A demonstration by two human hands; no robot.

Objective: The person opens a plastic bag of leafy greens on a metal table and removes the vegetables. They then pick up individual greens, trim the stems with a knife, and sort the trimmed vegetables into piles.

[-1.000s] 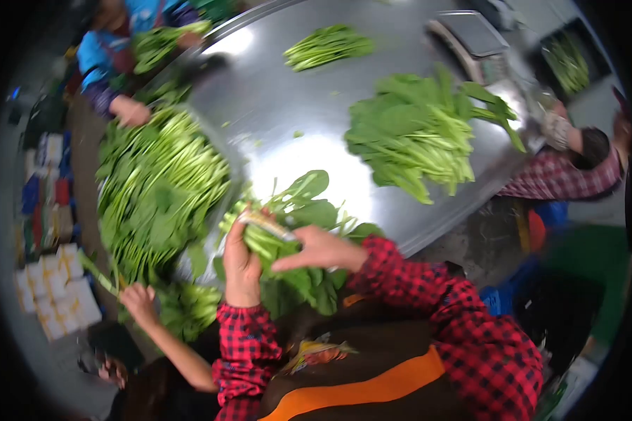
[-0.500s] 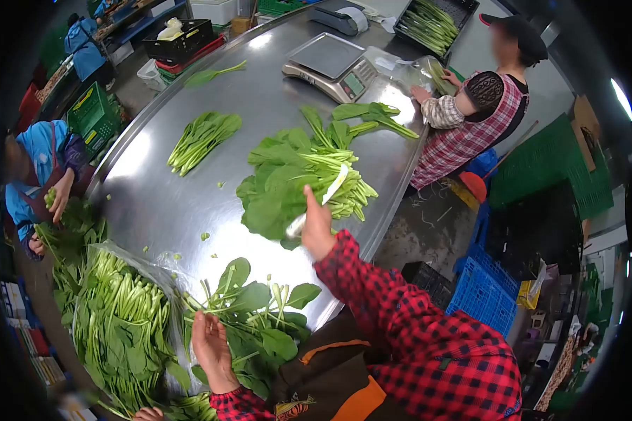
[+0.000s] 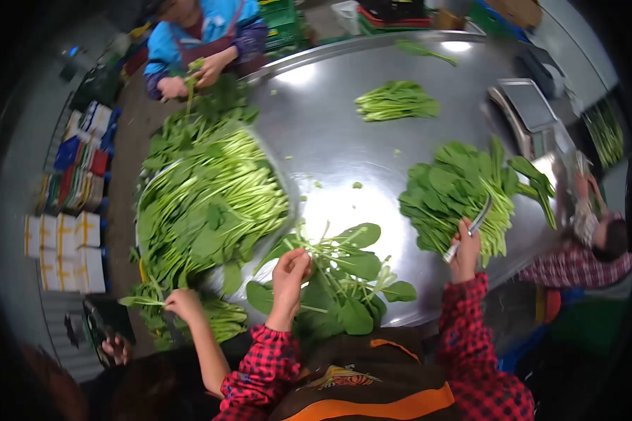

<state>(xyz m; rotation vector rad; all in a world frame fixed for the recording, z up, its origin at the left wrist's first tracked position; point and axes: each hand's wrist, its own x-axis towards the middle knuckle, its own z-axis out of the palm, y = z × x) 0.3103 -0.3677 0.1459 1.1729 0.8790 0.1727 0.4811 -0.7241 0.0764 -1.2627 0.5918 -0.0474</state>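
Observation:
A curved knife (image 3: 476,223) with a pale handle is in my right hand (image 3: 465,254), fingers wrapped round it, at the near edge of a leafy green pile (image 3: 448,184). My left hand (image 3: 290,279) is closed in a pinch at the stems of loose greens (image 3: 351,284) lying near my apron. To its left, a large heap of greens (image 3: 214,200) with pale stems fills a plastic-lined container. A small bunch (image 3: 398,102) lies farther back on the metal table (image 3: 330,91).
Across the table a person in blue (image 3: 203,49) handles a stem. A bare arm (image 3: 207,344) beside me holds a green stalk. A scale (image 3: 527,112) stands at the right, near a person in checked clothing (image 3: 579,263). White boxes (image 3: 67,245) are stacked far left.
The view has swung left, bringing the big heap and white boxes further in. My left hand has gone from open fingers to a pinch at the stems. My right hand still holds the knife.

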